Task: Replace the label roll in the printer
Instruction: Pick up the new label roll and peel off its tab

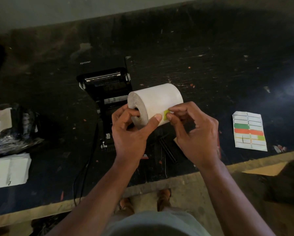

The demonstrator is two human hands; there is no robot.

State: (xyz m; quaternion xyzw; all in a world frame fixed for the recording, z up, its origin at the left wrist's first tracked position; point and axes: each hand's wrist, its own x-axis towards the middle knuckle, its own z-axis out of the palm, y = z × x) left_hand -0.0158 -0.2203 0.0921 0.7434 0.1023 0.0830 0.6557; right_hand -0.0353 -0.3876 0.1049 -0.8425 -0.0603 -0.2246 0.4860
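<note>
A thick white label roll [157, 97] is held up above the table, in front of the black printer [107, 87], whose lid stands open. My left hand [130, 132] grips the roll, with fingers in its core hole and the thumb on its face. My right hand [194, 132] pinches a small yellow sticker [166, 114] on the roll's outer wrap between thumb and forefinger. A black spindle bar [168, 149] lies on the table under my hands, partly hidden.
A sheet of coloured labels [249, 132] lies to the right. A black cable [84, 167] runs from the printer toward the table's front edge. White paper [8, 169] and a crumpled bag [10, 126] sit at the left. A box [286, 183] stands on the floor at the right.
</note>
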